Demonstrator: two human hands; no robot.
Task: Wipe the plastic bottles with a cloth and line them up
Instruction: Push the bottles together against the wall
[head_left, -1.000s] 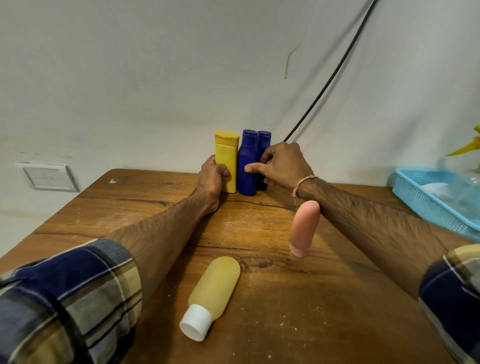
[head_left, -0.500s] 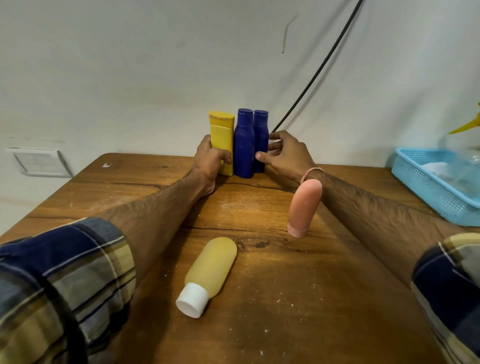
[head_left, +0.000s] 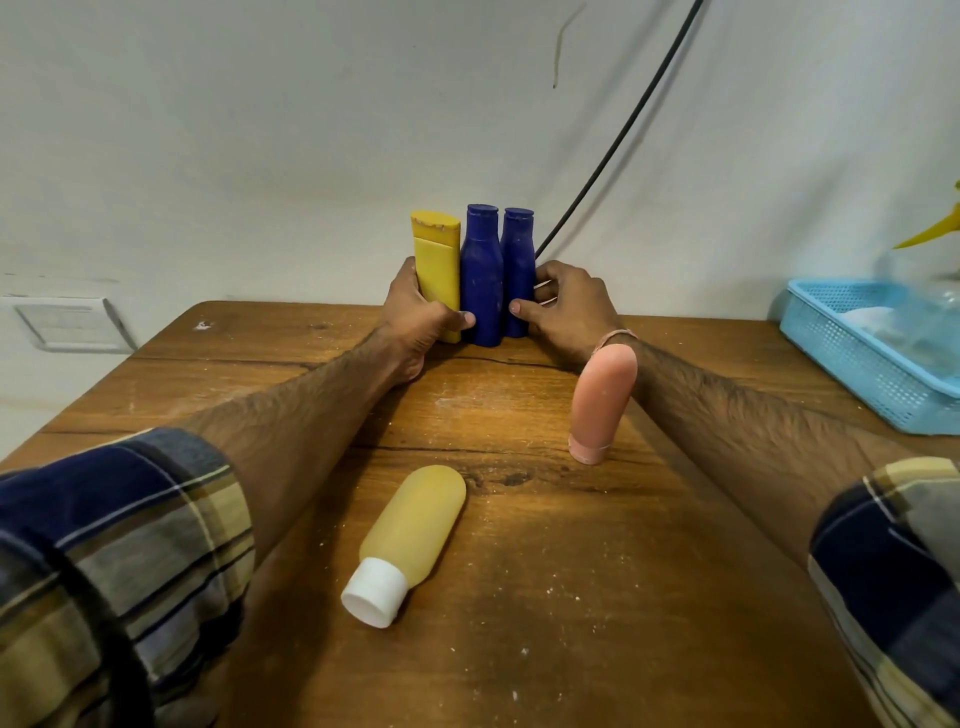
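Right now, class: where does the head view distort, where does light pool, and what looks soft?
Head view: wide-angle stretch swells the left sleeve; head view: a warm bright patch on the table beside the pink bottle; head view: the contents of the blue basket look hazy.

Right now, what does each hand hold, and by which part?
The left hand grips the yellow bottle round its lower body; the right hand pinches the rightmost blue bottle low on its body.

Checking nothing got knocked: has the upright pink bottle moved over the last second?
No. The pink bottle still stands just right of the dark knot in the wood grain.
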